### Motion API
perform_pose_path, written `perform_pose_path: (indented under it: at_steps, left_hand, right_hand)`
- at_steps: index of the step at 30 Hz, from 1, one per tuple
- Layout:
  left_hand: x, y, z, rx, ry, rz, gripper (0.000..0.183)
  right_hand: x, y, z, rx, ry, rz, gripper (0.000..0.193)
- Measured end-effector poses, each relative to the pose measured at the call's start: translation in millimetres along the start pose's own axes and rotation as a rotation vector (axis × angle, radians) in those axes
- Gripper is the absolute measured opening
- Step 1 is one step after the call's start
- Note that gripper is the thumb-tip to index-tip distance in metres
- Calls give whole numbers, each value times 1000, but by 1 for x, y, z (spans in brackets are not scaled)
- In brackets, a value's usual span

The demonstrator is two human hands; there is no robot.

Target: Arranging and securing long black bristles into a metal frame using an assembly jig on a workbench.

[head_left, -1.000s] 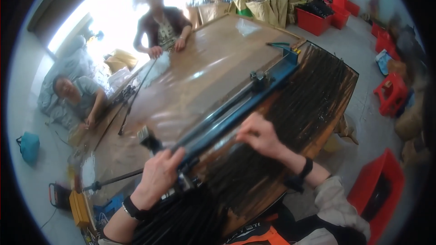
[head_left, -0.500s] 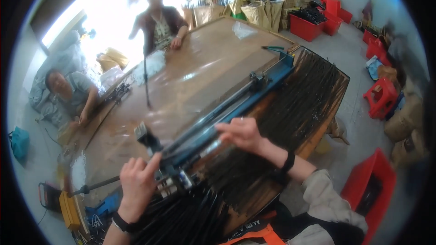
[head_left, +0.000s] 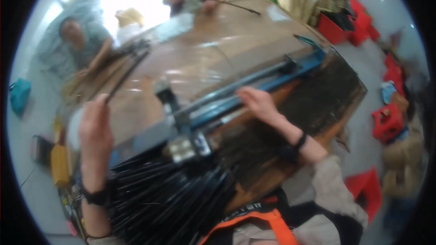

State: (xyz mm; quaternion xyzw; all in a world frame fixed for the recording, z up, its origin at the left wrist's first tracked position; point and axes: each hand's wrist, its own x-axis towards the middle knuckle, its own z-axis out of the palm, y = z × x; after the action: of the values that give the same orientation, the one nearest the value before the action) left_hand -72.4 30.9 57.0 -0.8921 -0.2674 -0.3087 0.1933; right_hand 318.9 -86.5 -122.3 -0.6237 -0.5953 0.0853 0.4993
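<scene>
My left hand [head_left: 96, 129], blurred, is raised over the table's left side with its fingers folded. A dark rod [head_left: 129, 75] meets its fingertips in the picture; I cannot tell whether the hand holds it. My right hand [head_left: 258, 103] is closed at the near edge of a long blue metal rail [head_left: 272, 81], its fingertips curled; whatever they pinch is hidden. Between my hands stands the metal fixture [head_left: 186, 147] at the rail's near end, with an upright block [head_left: 164, 91] beside it. Many thin black rods [head_left: 168, 195] fan out below the fixture.
More dark rods [head_left: 318, 100] lie along the table's right side. Two people sit or stand across the table [head_left: 245, 50]; one holds a rod [head_left: 236, 7]. Red bins [head_left: 334, 29], a red stool [head_left: 387, 122] and sacks [head_left: 402, 152] line the floor at right.
My left hand has left the fixture and moved left and upward. My right hand stays by the rail. The view has shifted, and the far person's rod now points right.
</scene>
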Motion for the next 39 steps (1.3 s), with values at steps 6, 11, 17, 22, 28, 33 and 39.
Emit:
perform_pose_path:
  at_steps: [6,11,17,22,28,33,39]
  left_hand:
    - [-13,-8,-21,-121,38,-100,28]
    - [-63,-25,-48,-47,-81,-257,29]
    - [-102,-35,-58,-40,-129,-367,29]
    - [-103,-40,-38,-94,-161,-387,24]
    - [-119,-56,-11,-42,-274,-344,17]
    - [-88,-22,67,-263,-377,-220,14]
    - [-65,3,133,-307,-384,-263,20]
  right_hand:
    - [63,-71,99,243,-280,-216,12]
    - [83,-87,157,199,-227,-513,11]
    - [88,-100,179,-16,-418,-567,11]
    - [88,-102,168,-339,-335,-731,7]
    - [67,5,53,-569,-51,-644,9]
    - [59,49,-53,-839,15,-446,6]
    - [50,84,-67,-723,1,-436,5]
